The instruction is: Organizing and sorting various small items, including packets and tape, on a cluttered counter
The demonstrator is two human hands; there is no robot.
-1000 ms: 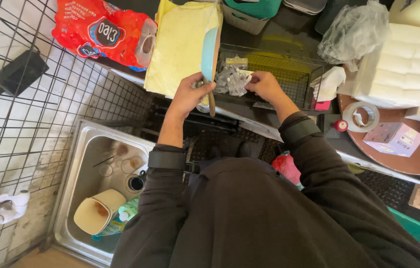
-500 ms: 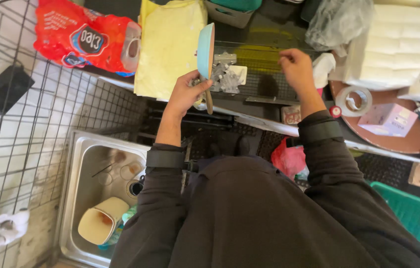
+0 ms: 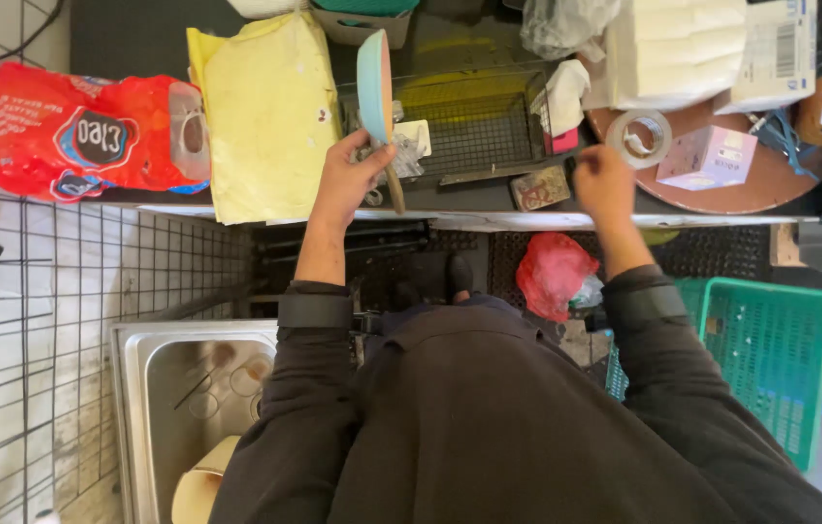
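Steel sink (image 3: 154, 388): nearest the camera, low on the left, below the left sleeve; a beige cup-like container (image 3: 199, 490) lies in it at the bottom edge.
Green crate (image 3: 780, 349): plastic mesh basket on the floor at the right, beside the right sleeve.
Red bag (image 3: 552, 272): crumpled plastic on the floor under the shelf edge, between the two forearms.
Left hand (image 3: 345, 184): raised to the shelf edge, fingers closed round a wooden handle; grip is firm, thumb on top.
Pan (image 3: 374, 87): light blue small pan with a pinkish rim, held on edge, upright, by its wooden handle (image 3: 394, 189) in the left hand; it stands above the shelf, just beside the yellow bag.
Right hand (image 3: 603, 180): over the shelf edge, fingers curled inward; whether it pinches anything cannot be told. A small brown packet (image 3: 539, 189) lies just beside it.
Yellow bag (image 3: 270, 116): large pale sack lying flat on the shelf, left of the pan.
Red packet (image 3: 81, 131): printed plastic pack, far left on the shelf.
Wire tray (image 3: 474, 131): dark mesh basket behind the hands.
Tape roll (image 3: 639, 136): on a round brown board, beside a pink box (image 3: 707, 155).
White stack (image 3: 673, 49): folded paper goods at the far edge.
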